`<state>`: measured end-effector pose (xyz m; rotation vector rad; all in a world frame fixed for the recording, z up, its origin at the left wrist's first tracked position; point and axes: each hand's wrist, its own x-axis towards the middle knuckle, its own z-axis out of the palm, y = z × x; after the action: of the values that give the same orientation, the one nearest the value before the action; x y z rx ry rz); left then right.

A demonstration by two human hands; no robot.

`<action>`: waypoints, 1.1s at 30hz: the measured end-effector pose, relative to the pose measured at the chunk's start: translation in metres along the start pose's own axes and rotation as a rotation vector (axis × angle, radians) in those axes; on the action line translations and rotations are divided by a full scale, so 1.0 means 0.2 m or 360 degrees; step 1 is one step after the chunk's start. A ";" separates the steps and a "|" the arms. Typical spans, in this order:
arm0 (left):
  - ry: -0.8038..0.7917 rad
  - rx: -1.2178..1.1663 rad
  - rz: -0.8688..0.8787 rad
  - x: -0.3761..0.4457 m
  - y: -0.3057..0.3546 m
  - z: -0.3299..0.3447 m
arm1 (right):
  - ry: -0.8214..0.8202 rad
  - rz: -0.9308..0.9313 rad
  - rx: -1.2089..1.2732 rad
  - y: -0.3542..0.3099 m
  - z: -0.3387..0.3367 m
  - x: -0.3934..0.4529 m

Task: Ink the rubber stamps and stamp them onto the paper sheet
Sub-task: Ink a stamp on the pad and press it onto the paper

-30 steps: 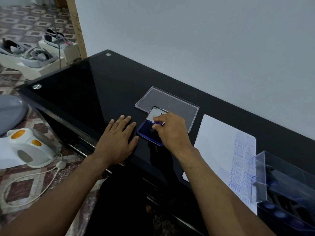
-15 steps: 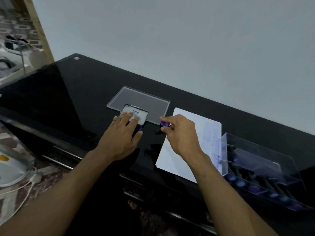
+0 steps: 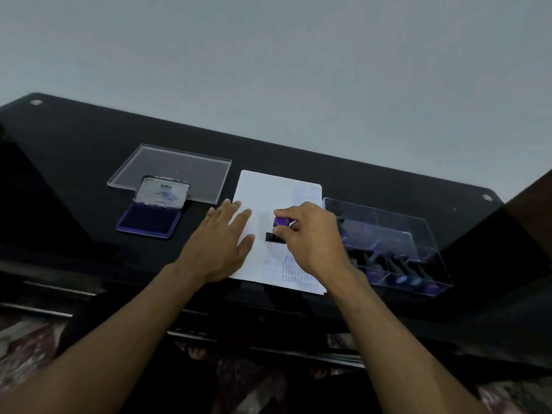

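Fingers of our right hand are pinching the purple-knobbed rubber stamp, its black rectangular base sitting on the white paper sheet. We are pressing our left hand flat, fingers straight, on the sheet's edge.

Home room, glossy black glass desk, plain grey wall, patterned floor tiles

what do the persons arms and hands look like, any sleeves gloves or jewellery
Both forearms are bare for as far as the picture shows them: no sleeve or cuff comes into view. The left hand and the right hand wear no gloves. No watch, bracelet or ring shows on either wrist or on the fingers that are visible. The picture is dim and somewhat blurred, so small marks cannot be ruled out.
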<state>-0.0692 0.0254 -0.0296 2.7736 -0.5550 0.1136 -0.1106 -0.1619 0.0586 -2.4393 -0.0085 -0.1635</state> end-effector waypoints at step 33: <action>-0.0046 0.0016 0.0110 0.22 -0.06 0.17 | 0.0033 -0.0164 -0.0055 0.18 0.06 0.17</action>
<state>-0.0236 0.0096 -0.0591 2.7705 -0.6599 0.0921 -0.0742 -0.1828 0.0308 -2.4730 -0.1234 -0.2365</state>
